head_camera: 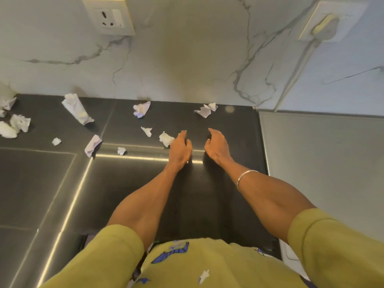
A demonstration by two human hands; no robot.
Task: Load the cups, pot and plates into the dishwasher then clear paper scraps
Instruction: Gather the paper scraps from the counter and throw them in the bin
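paper scraps [78, 109]: white, crumpled and torn, scattered over the dark countertop [128, 183] across the left and centre of the frame. largest is a long rolled wad at upper left. two more lie against the foot of the wall, one at centre [142, 109], one right of centre [206, 110]. a small torn bit [146, 131] sits below the centre one. another scrap [166, 139] lies just beside the left hand, possibly touching its little-finger side; contact not resolvable. a folded piece [92, 145] and two small balls [56, 141] [121, 150] lie near the bright seam line. a cluster at the left edge [14, 125] is cut off by the frame. one scrap [203, 276] clings to the yellow-green shirt [207, 265] at the bottom.

left hand [180, 148]: reaching forward at centre, fingers loosely extended, holding nothing. right hand [216, 145]: beside it, apart, fingers relaxed, slightly curved, empty; ring on one finger, metal bangle [246, 178] on the forearm.

palms face down, so their undersides are hidden. dishwasher, cups, pot, plates not in view.

marble-veined wall [187, 48] behind; socket [109, 16] at upper left, plugged outlet [325, 24] at upper right with its cord running down. shirt print is blue, partly hidden by folds, unreadable. no legible writing anywhere.
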